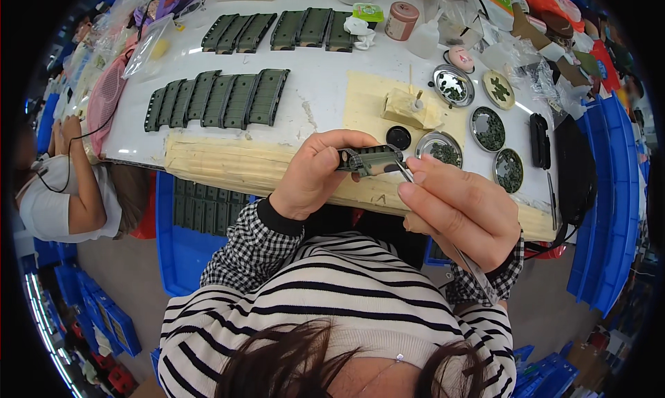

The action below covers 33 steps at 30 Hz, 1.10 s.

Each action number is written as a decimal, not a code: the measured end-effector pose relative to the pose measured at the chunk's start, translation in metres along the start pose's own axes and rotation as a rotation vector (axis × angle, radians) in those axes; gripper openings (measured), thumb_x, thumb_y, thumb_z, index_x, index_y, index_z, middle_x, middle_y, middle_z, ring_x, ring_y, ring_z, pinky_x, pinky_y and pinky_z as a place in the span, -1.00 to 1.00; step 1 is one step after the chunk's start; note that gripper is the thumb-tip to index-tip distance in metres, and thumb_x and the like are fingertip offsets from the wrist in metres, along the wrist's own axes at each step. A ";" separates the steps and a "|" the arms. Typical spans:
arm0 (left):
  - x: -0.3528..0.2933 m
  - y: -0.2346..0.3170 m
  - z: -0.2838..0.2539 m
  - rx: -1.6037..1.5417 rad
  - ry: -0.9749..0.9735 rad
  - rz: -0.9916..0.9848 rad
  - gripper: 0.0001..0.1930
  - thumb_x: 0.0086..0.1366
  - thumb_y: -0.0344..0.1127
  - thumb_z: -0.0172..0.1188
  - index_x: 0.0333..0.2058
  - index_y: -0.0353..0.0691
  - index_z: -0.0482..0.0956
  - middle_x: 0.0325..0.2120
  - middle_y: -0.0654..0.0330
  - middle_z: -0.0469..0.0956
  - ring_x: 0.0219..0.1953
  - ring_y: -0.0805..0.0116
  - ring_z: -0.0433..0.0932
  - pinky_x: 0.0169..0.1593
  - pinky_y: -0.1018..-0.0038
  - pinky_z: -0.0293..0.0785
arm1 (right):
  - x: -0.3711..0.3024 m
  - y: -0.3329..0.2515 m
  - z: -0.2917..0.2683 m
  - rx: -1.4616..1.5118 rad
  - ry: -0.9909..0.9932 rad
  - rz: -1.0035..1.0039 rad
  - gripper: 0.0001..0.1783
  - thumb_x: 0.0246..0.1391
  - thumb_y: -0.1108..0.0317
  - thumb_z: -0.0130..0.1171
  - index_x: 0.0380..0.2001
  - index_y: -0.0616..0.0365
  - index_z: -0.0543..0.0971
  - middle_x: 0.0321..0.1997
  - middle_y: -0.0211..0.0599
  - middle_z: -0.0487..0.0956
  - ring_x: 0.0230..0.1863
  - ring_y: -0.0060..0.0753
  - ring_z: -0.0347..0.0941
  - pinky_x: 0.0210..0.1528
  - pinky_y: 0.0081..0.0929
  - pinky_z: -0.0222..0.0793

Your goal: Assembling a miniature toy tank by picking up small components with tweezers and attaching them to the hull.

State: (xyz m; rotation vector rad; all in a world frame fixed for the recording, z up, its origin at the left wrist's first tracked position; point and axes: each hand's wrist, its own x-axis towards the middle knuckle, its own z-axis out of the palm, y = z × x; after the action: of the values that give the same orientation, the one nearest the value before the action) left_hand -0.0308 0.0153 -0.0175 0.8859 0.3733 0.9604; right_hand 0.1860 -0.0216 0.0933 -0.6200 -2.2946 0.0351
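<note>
My left hand [305,173] is closed around one end of a small dark green plastic part [379,165] with tan patches, held above the table's padded front edge. In my right hand [464,202] is a pair of metal tweezers [476,277]; their tips touch or nearly touch the part's right end, and I cannot make out whether they grip anything. Just behind the part lie a round black cap [398,137] and a metal dish [458,148] of tiny green pieces. A tape-wrapped block [410,108] stands farther back, holding a small bottle.
Rows of similar green parts [218,99] lie at left and at the back. More dishes of tiny pieces [488,129] stand at right, near a black tool [539,142]. Below the table edge is a blue bin [183,259] with green parts. Another person [76,183] sits at far left.
</note>
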 end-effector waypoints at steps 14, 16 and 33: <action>0.002 -0.024 0.019 -0.586 -0.224 -0.070 -0.35 0.27 0.31 -0.05 0.07 -0.14 0.40 -0.19 0.23 0.52 -0.20 0.41 0.53 0.31 -0.12 0.05 | -0.010 -0.018 -0.011 0.262 0.124 0.349 -0.48 -0.28 0.51 0.44 -0.11 0.15 0.60 -0.13 -0.17 0.57 -0.15 -0.23 0.57 -0.09 -0.41 0.57; 0.005 -0.025 0.020 -0.579 -0.235 -0.084 -0.34 0.26 0.31 -0.05 0.08 -0.13 0.39 -0.20 0.24 0.52 -0.21 0.41 0.52 0.31 -0.12 0.05 | -0.010 -0.018 -0.012 0.231 0.086 0.342 -0.47 -0.27 0.52 0.44 -0.09 0.13 0.60 -0.13 -0.20 0.56 -0.15 -0.22 0.57 -0.11 -0.43 0.57; 0.012 0.024 0.002 0.396 -0.075 0.238 -0.26 -0.16 0.12 0.50 -0.14 -0.37 0.54 -0.40 0.22 0.51 -0.27 0.42 0.52 0.34 0.01 0.07 | -0.025 -0.023 0.017 0.513 0.363 0.436 -0.74 0.03 0.47 0.20 -0.18 0.38 0.58 -0.21 -0.03 0.55 -0.08 -0.08 0.56 -0.04 -0.38 0.47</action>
State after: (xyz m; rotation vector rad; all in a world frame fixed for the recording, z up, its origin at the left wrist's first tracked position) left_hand -0.0362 0.0309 0.0032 1.3466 0.4068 1.0866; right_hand 0.1804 -0.0508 0.0693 -0.7631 -1.6712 0.6441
